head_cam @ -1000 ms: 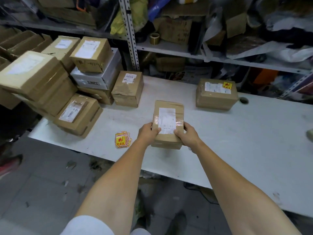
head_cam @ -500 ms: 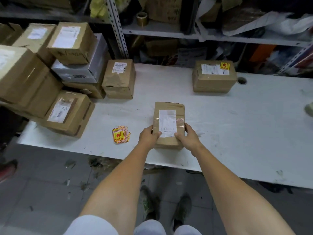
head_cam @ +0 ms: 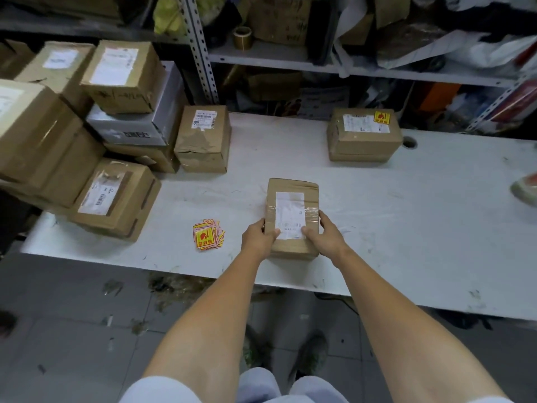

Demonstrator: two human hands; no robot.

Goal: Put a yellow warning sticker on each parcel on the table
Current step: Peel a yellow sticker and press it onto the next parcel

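A small brown parcel (head_cam: 292, 187) with a white label lies on the white table (head_cam: 406, 228) near its front edge. My left hand (head_cam: 257, 238) grips its left side and my right hand (head_cam: 325, 238) grips its right side, thumbs on top. A small pile of yellow warning stickers (head_cam: 207, 235) lies on the table left of my left hand. At the back right sits a parcel (head_cam: 363, 141) bearing a yellow sticker (head_cam: 381, 117). Another brown parcel (head_cam: 203, 141) stands at the back left.
A stack of several cardboard boxes (head_cam: 87, 126) crowds the table's left end, one leaning box (head_cam: 113, 199) overhanging the edge. Metal shelving (head_cam: 290, 59) with clutter and a tape roll (head_cam: 242, 37) runs behind. A shoe (head_cam: 526, 189) shows at the right edge.
The parcel has come down from slightly raised onto the table, both hands staying on its sides. The camera view has tilted downward.
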